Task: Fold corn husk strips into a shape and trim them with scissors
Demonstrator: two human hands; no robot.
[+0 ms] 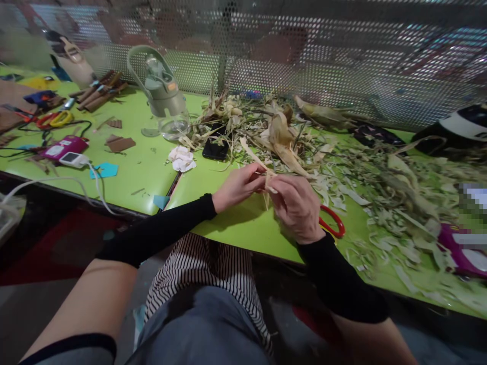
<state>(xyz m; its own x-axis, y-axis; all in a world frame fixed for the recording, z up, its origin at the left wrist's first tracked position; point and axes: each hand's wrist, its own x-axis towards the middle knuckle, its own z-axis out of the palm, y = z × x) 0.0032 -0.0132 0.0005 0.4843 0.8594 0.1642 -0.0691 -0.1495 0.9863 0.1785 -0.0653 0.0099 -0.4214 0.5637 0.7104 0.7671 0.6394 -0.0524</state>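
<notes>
At six o'clock from the husk pile (280, 133), left grip (239, 186) and right grip (297, 205) pinch a pale husk strip (269, 176); even, gentle tension should limit tearing.

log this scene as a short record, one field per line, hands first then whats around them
left hand: pinching a pale husk strip
right hand: fingers on the same strip
beside right wrist: red handle loop, partly hidden
beyond hands: heaped husks
left of heap: crumpled tissue, clear bottle with green lid
surface: bright green table
</notes>
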